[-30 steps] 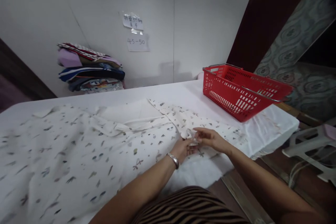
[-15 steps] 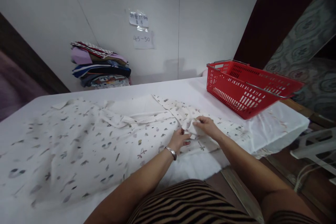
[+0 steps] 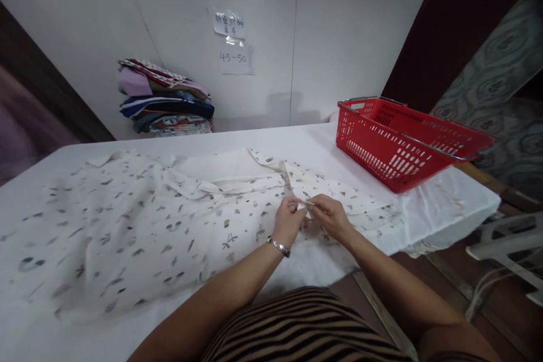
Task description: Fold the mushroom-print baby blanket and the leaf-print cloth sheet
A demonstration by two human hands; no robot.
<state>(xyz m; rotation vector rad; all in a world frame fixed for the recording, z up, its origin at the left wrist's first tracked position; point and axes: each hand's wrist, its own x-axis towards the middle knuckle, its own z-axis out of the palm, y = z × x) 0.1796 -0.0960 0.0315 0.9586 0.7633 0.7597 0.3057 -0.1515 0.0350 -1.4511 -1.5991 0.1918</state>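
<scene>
A white garment [image 3: 178,237] with small grey and brown prints lies spread over the table, its open edges running across the upper middle. My left hand [image 3: 291,219], with a silver bracelet at the wrist, pinches the garment's edge between thumb and fingers. Close beside it, my right hand [image 3: 331,215] pinches the same edge. The fingertips of both hands nearly meet, and a small bit of cloth shows between them. What lies under the fingers is partly hidden.
A red plastic basket [image 3: 407,153] with metal handles stands at the back right of the white-covered table [image 3: 314,138]. Folded clothes [image 3: 167,99] are stacked at the back left. Paper signs [image 3: 233,56] hang on the wall. A white plastic stool [image 3: 509,249] is at the right.
My right hand has come down and left, close to my left hand. My left hand, spread half a second ago, now pinches the cloth edge. The lifted flap lies lower.
</scene>
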